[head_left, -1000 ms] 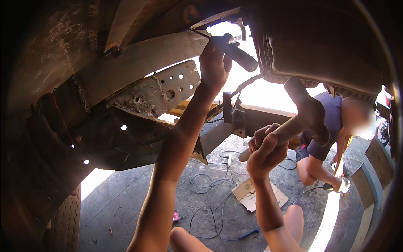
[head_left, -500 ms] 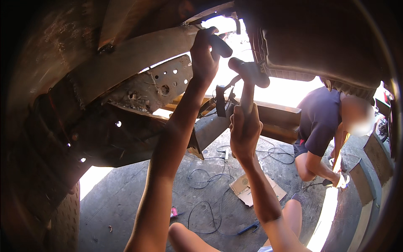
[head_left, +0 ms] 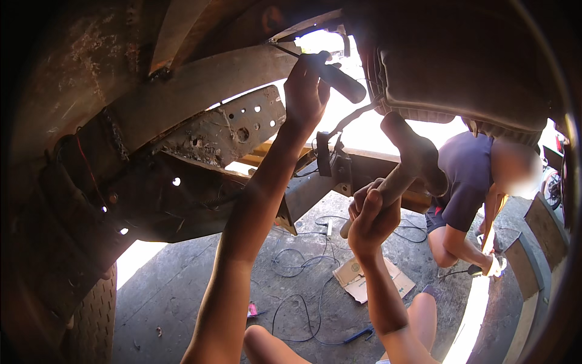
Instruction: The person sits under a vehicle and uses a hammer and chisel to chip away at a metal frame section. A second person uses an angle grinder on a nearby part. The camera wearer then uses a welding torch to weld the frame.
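Overhead, left hand (head_left: 305, 91) closed around a chisel (head_left: 339, 82) at the frame (head_left: 200, 85); right hand (head_left: 371, 218) fisted on a hammer (head_left: 407, 161).

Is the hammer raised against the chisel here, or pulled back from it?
Pulled back. The hammer in the right hand sits low, with a clear gap to the chisel that the left hand holds up at the frame.

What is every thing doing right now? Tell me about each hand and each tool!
left hand: raised, closed around the dark-handled tool.
dark-handled tool: held up against the rusty frame.
right hand: closed around the hammer's handle.
hammer: gripped, head tilted up, touching nothing.
perforated bracket: rusty, fixed to the frame.
cables: loose, tangled on the floor.
cardboard: lying flat.
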### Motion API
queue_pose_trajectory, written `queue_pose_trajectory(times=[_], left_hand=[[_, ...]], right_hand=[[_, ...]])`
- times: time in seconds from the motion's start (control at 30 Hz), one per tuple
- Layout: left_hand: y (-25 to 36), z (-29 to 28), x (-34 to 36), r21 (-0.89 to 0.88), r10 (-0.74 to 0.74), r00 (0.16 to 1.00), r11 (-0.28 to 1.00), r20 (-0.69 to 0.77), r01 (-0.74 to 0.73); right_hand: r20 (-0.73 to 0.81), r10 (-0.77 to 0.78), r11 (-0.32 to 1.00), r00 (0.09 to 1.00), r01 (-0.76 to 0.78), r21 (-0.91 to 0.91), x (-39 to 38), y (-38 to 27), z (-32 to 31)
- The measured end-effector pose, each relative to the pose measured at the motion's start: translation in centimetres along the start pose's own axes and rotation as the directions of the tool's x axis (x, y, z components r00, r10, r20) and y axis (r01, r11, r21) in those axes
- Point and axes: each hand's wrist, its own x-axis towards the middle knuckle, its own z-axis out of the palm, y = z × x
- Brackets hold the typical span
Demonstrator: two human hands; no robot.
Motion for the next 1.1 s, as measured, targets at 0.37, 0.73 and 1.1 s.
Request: queue_pose_trajectory(times=[0.37, 0.73, 1.1], left_hand=[[0.3, 0.2, -0.1, -0.006, -0.002, 1.000, 1.000, 0.004, 0.002], [-0.5, 0.3, -0.1, 0.049, 0.035, 0.999, 0.998, -0.014, -0.034], [-0.9, 0.2, -0.6, 0.046, -0.010, 0.999, 0.999, 0.032, 0.009]], right_hand=[[-0.012, -0.035, 0.997, 0.999, 0.035, 0.073, -0.6, -1.4, -0.1], [-0.054, -0.182, 0.911, 0.982, 0.189, 0.368, 0.7, 0.4, 2.3], [-0.100, -0.071, 0.955, 0.992, 0.096, 0.281, 0.6, 0.1, 2.6]])
